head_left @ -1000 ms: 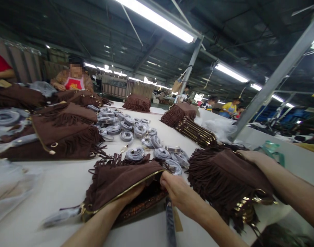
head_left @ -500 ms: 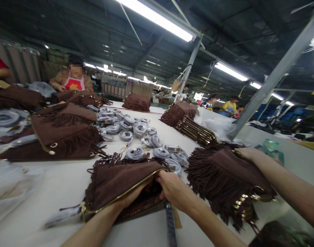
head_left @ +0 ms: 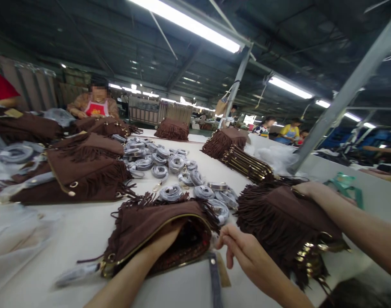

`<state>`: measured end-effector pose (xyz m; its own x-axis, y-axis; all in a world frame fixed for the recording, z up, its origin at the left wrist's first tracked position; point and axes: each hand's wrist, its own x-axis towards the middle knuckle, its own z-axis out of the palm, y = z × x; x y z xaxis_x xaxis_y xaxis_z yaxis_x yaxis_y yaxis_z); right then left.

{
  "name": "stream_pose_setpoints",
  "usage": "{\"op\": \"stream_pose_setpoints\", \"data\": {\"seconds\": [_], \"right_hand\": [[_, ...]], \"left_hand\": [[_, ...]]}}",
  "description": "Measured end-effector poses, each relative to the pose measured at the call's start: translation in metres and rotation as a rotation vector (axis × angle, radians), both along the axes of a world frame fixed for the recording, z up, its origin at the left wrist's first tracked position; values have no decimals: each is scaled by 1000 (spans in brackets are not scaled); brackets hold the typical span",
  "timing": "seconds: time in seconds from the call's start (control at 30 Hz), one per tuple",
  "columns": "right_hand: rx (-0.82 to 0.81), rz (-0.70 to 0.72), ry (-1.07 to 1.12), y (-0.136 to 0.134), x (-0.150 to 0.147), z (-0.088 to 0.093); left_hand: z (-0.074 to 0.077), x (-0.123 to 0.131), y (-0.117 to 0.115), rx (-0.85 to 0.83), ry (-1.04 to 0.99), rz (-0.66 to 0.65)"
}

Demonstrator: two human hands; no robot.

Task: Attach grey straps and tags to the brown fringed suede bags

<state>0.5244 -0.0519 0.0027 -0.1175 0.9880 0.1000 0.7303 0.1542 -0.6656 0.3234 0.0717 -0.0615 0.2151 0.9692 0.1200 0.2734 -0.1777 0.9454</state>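
Observation:
A brown suede fringed bag (head_left: 144,226) with a gold zip lies open on the white table (head_left: 80,235) in front of me. My left hand (head_left: 165,244) is pushed into its opening, and its fingers are hidden inside. My right hand (head_left: 240,250) hovers just right of the bag's mouth with its fingers curled and pressed together; I cannot make out whether they hold anything. A dark strap (head_left: 214,278) lies below it. Another person's hand (head_left: 311,188) rests on a stack of fringed bags (head_left: 279,222) at the right.
Several wrapped grey strap coils (head_left: 170,164) lie across the table's middle. More brown fringed bags (head_left: 83,171) are piled at the left and far side (head_left: 226,139). Clear plastic bags (head_left: 16,239) lie at the near left. A person in a red apron (head_left: 94,107) works across the table.
My right hand has let go of the bag's zip edge and drawn back to the right. My left hand has gone deeper into the bag, whose mouth gapes wider.

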Motion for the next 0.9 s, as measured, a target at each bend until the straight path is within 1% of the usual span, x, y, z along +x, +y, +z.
{"op": "stream_pose_setpoints", "data": {"seconds": [0.07, 0.1, 0.2, 0.3, 0.37, 0.43, 0.57, 0.63, 0.7, 0.77, 0.83, 0.9], "right_hand": [[39, -120, 88, -8, 15, -3], [48, -158, 126, -11, 23, -5], [27, -190, 220, -20, 35, -13], [-14, -167, 272, -27, 29, -18], [-24, -148, 269, -30, 17, -19], [-1, -107, 275, -31, 3, -16], [71, -6, 327, -25, -27, -6], [63, 44, 319, -18, -42, -7], [42, 87, 288, -8, -55, -15], [13, 101, 263, 3, -65, -31], [-13, 93, 260, 12, -71, -47], [-50, 110, 270, 17, -70, -57]], "left_hand": [[10, -9, 10, -19, -127, 27], [16, -13, 15, -28, -199, 50], [33, -26, 22, -43, -327, 122], [44, -34, 20, -60, -418, 126], [47, -38, 15, -87, -495, 118], [48, -41, 10, -115, -521, 110], [44, -45, -1, -134, -462, 84], [38, -44, -8, -144, -426, 87], [29, -40, -15, -163, -395, 112], [19, -35, -19, -181, -372, 137], [9, -31, -19, -193, -355, 142], [1, -31, -19, -194, -351, 129]]}}
